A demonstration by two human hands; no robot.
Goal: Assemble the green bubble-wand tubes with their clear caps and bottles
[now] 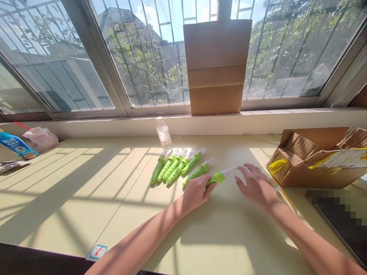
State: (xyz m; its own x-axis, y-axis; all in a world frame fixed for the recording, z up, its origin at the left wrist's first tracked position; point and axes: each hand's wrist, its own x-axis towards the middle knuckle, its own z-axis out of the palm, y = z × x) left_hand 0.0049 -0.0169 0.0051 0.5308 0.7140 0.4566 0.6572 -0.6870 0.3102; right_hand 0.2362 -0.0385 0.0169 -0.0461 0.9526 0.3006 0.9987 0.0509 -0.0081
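My left hand [197, 190] is closed around a green flute-like tube [219, 177] with a clear tip and a yellow-green ribbed band. The clear tip points right, towards my right hand [256, 183]. That hand is open, thumb and fingers apart, just beyond the tip; whether a fingertip touches it I cannot tell. Left of my left hand lie several similar green tubes [172, 168] side by side, their clear ends pointing away from me. One more green tube [197, 172] lies right behind my left hand, partly hidden by it.
A clear water bottle [164, 133] stands behind the tubes. An opened cardboard box [318, 164] sits at the right, and a cardboard sheet [218, 68] leans against the window. On the far left are a blue packet [18, 145] and a pinkish container [41, 139] with a red straw.
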